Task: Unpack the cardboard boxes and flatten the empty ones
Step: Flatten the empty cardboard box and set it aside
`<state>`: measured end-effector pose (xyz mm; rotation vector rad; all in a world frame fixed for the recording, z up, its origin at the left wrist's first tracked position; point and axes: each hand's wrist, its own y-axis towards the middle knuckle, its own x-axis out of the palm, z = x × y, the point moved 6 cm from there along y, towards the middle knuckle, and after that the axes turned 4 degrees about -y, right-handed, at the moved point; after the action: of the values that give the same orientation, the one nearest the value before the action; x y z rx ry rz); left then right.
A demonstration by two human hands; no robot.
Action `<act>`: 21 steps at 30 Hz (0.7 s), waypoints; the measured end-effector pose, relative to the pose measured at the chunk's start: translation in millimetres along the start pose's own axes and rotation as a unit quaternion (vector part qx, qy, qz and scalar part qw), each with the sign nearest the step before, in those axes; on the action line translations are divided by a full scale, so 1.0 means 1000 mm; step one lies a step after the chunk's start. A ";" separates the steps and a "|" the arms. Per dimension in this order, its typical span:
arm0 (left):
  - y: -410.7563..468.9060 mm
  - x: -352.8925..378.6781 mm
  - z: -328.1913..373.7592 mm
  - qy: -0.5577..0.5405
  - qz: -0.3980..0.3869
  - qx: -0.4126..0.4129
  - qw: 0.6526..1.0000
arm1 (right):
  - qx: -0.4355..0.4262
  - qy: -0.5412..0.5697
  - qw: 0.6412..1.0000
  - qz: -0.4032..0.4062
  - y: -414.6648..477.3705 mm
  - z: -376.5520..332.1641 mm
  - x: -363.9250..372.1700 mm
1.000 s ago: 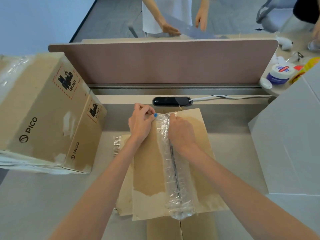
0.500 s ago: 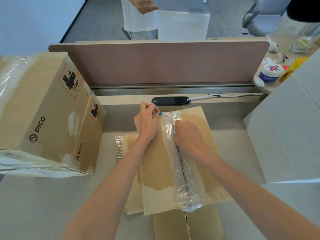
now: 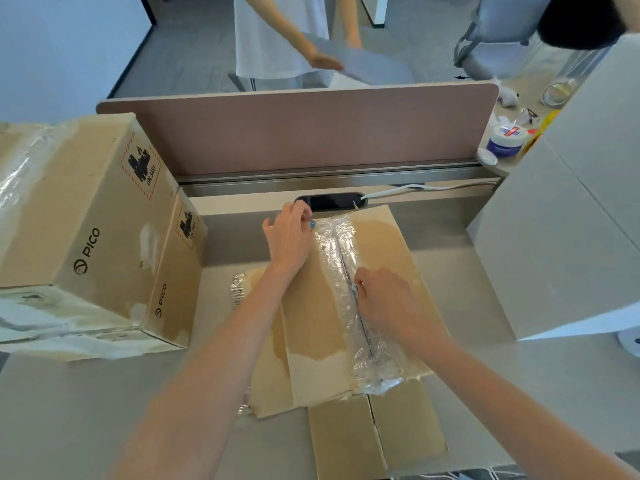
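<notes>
Cardboard box (image 3: pixel 311 306), seam being slit.
Clear tape (image 3: pixel 337 237) is pinched at its far end by left hand (image 3: pixel 289 239); small tool (image 3: pixel 354 288), gripped in right hand (image 3: pixel 388 303), is best kept shallow.

We have a single view, from a wide-angle camera worn on the head, facing forward and steeply down onto the desk (image 3: pixel 86 410). It sits close: both forearms enter from the bottom edge, and the left hand (image 3: pixel 289 242) and right hand (image 3: pixel 391 303) are on the middle box (image 3: pixel 322 317) at frame centre. The divider (image 3: pixel 294 133) crosses the upper part, bowed by the lens, and beyond it, along the top edge, we see floor (image 3: pixel 194 46) and another person (image 3: pixel 277 36).
</notes>
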<state>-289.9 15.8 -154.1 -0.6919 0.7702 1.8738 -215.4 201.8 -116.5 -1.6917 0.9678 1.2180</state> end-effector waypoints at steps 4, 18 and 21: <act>-0.034 -0.010 0.010 0.074 -0.056 0.076 0.993 | 0.001 0.002 1.000 -0.004 -0.003 0.001 0.001; -0.200 -0.022 0.022 0.104 -0.132 0.119 0.979 | -0.027 -0.006 0.999 0.046 -0.014 0.000 -0.001; -0.236 -0.024 0.025 0.106 -0.139 0.144 0.974 | -0.021 -0.001 0.999 0.044 -0.017 -0.001 -0.002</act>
<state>-68.1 101.5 -170.7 -0.7766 1.0024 1.4150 -200.4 207.2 -111.2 -1.6964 1.0312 1.3040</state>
